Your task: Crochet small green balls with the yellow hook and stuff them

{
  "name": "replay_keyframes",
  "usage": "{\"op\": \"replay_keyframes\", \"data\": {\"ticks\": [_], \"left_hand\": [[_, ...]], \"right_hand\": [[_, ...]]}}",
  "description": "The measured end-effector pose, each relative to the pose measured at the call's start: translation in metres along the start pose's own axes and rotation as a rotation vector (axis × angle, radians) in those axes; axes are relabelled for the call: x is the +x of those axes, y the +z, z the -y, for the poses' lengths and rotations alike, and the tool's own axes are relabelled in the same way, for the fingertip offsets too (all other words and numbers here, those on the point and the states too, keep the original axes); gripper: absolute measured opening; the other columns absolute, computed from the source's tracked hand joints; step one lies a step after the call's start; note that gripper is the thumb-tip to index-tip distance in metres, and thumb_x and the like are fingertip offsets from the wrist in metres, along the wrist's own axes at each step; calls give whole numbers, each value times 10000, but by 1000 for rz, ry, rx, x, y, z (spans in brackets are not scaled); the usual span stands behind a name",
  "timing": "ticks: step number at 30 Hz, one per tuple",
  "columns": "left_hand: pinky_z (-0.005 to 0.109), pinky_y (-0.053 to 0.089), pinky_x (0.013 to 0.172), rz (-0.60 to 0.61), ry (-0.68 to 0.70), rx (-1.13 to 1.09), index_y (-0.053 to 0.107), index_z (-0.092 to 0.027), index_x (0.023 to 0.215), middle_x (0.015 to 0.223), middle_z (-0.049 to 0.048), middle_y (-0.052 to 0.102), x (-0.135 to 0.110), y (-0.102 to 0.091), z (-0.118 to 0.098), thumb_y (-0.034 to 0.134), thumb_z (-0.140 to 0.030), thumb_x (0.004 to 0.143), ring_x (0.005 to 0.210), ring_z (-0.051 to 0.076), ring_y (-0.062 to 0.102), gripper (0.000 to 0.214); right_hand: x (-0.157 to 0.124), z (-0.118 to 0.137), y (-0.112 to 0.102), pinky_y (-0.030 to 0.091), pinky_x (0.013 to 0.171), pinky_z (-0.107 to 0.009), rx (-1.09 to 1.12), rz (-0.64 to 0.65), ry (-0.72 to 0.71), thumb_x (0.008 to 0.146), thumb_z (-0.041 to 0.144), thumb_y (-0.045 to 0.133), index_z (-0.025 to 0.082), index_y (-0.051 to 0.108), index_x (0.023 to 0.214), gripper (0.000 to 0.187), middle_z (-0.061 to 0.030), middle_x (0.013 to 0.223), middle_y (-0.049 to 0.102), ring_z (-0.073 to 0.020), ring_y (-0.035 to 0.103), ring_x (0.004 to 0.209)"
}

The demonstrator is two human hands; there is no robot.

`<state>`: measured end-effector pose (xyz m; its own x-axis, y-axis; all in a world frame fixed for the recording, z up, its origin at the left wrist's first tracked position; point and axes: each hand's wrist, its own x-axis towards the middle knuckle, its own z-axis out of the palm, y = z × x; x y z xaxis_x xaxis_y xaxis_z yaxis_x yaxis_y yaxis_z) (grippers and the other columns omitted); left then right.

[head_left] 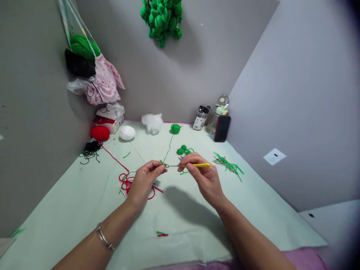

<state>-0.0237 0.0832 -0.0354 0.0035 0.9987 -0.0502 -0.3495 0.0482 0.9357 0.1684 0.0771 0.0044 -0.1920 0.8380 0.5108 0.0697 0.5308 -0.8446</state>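
My left hand (147,180) pinches a small piece of green yarn (165,165) between thumb and fingertips. From it a green strand runs back to a green yarn ball (175,129). My right hand (204,178) grips a crochet hook (201,165) by its yellow handle, with the thin metal shaft pointing left to the green piece. Just behind my right fingers lie small green crocheted balls (183,150) and what look like scissors, partly hidden. Loose red yarn (126,182) lies in loops beneath and beside my left hand.
Along the back stand red yarn (100,133), white yarn (127,133), white stuffing (152,123), a pen cup (200,118), a bottle (215,120) and a phone (222,128). Green scraps (229,165) lie right, black yarn (91,150) left. Bags (104,80) and green crocheted pieces (163,20) hang above.
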Motion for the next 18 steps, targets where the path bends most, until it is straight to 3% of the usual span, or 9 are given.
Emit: {"op": "replay_keyframes", "data": {"ticks": [5, 10, 13, 18], "left_hand": [[277, 490, 903, 32, 4, -4, 747, -212, 820, 860, -6, 733, -1, 0, 2, 853, -364, 792, 906, 181, 709, 187], [268, 495, 848, 102, -21, -32, 727, -203, 791, 808, -6, 706, -3, 3, 0, 847, -366, 795, 834, 163, 675, 202], [281, 505, 860, 164, -47, -50, 729, -199, 773, 792, 0, 699, -5, 5, -3, 853, -377, 782, 821, 167, 666, 217], [339, 495, 981, 243, -98, -58, 748, -191, 778, 845, 28, 724, -6, 6, -6, 863, -408, 771, 910, 206, 702, 246]], "right_hand": [[-6, -1, 8, 550, 842, -402, -328, 72, -258, 1039, 218, 566, 255, 704, 1012, 145, -67, 927, 719, -226, 663, 925], [-13, -15, 11, 602, 804, -341, -519, 124, -404, 1035, 152, 530, 269, 681, 1234, 276, -99, 1092, 703, -204, 697, 972], [-15, -20, 12, 610, 818, -332, -530, 131, -410, 1031, 124, 517, 290, 663, 1314, 360, -103, 1148, 702, -200, 704, 1009], [-10, -16, 11, 588, 837, -377, -339, 39, -278, 1041, 218, 564, 275, 742, 1146, 214, -75, 1013, 743, -215, 705, 956]]}}
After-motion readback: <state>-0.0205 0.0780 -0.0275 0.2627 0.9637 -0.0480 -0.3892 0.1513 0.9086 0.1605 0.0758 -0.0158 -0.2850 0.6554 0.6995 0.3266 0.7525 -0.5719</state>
